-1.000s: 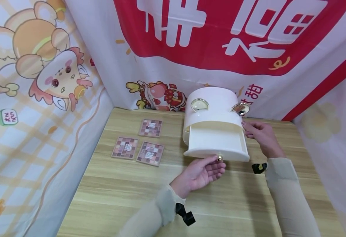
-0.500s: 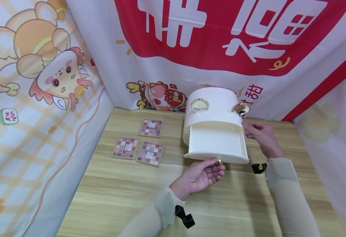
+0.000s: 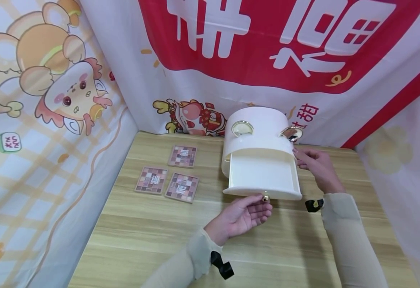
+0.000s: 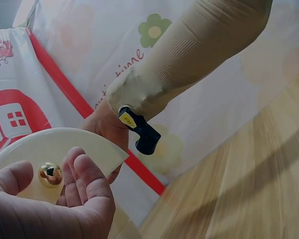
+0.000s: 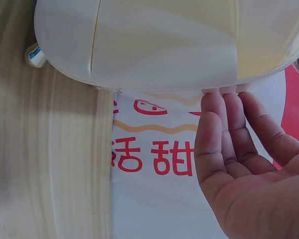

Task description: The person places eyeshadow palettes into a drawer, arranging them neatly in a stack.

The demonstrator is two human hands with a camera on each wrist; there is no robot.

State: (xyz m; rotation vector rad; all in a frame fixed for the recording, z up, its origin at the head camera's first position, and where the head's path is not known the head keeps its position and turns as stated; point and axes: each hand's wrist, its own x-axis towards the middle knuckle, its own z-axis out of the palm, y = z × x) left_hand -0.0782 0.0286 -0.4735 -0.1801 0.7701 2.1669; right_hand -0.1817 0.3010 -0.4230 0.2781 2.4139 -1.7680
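Observation:
A white rounded storage box [image 3: 257,118] stands at the back of the table, its drawer [image 3: 262,172] pulled far out and nothing visible inside. My left hand [image 3: 237,218] is at the gold knob [image 3: 265,198] on the drawer front, thumb and fingers on either side of it. The left wrist view shows the knob [image 4: 50,175] between thumb and fingers; the index finger is partly hidden. At the box's right side, my right hand [image 3: 318,168] touches the wall with its fingertips. In the right wrist view those fingers [image 5: 234,127] are nearly straight against the box [image 5: 159,45].
Left of the box, three square checkered palettes [image 3: 182,156] lie flat on the wooden table [image 3: 141,236]. Two gold-rimmed round pieces [image 3: 292,133] stick up from the box. Printed cloth [image 3: 203,76] hangs behind and at both sides.
The drawer has slid a little farther out toward me, and my left hand has moved back with its knob. My right hand stays at the box's side.

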